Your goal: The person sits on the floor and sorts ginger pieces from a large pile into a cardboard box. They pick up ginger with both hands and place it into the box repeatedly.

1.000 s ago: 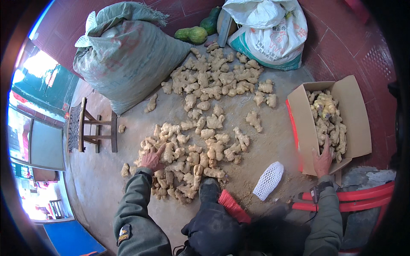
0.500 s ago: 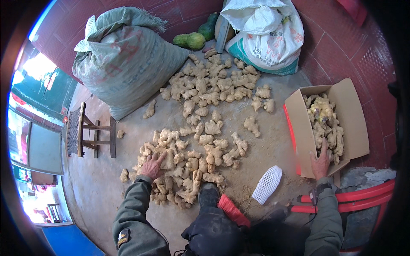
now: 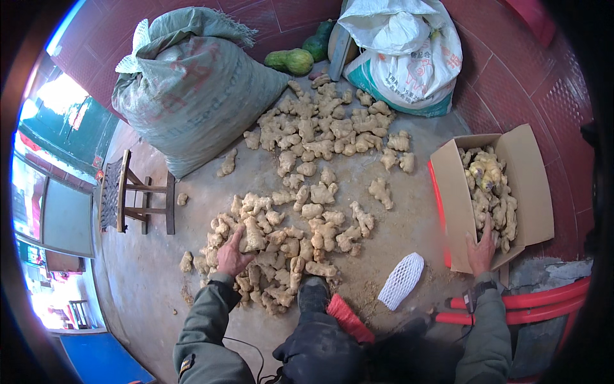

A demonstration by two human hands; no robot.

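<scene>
Over the near heap of ginger [image 3: 323, 233] on the floor is my left hand [image 3: 232, 257], its visible finger and thumb apart. It touches the heap's left side beside a large ginger root [image 3: 254, 235], and I see nothing held; some fingertips are hidden. At the right, my right hand [image 3: 481, 255] lies at the near end of an open cardboard box [image 3: 453, 211]. Its fingers stretch inward and the thumb stands apart, against the ginger [image 3: 505, 217] inside. A paler root [image 3: 487, 171] with purplish tips tops the box's contents.
Farther off lies another ginger heap [image 3: 320, 128], between a full grey-green sack [image 3: 198, 96] and a white-and-teal sack [image 3: 409, 70]. A small wooden stool [image 3: 144, 195] is at left. Nearer are a white foam net sleeve [image 3: 401, 281], red netting [image 3: 348, 318] and red rails [image 3: 537, 301].
My left hand has turned, from fingers spread flat over the ginger to one finger pointing up and the thumb out to the side. My right hand has shifted only slightly at the box.
</scene>
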